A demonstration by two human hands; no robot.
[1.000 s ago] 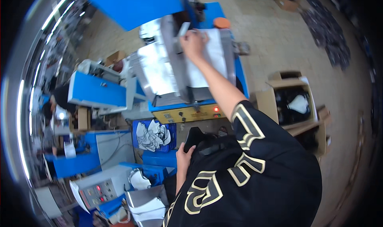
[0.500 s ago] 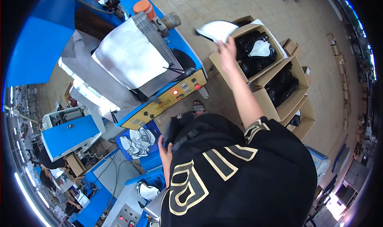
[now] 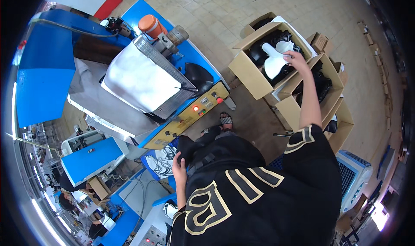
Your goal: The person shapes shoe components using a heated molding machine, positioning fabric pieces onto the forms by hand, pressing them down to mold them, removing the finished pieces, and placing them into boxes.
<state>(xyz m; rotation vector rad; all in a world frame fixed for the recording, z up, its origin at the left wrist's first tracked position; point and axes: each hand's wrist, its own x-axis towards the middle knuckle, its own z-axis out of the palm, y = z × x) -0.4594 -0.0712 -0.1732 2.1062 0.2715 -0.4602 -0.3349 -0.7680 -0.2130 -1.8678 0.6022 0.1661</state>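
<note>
One white piece (image 3: 273,65) is pinched by the right hand's (image 3: 295,61) fingers near the carton's (image 3: 251,76) near edge (left hand (image 3: 178,164) clasps a black piece (image 3: 188,149)).

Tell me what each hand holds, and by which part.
Right hand: a white piece, by its right edge. Left hand: a black piece, near its lower end.
</note>
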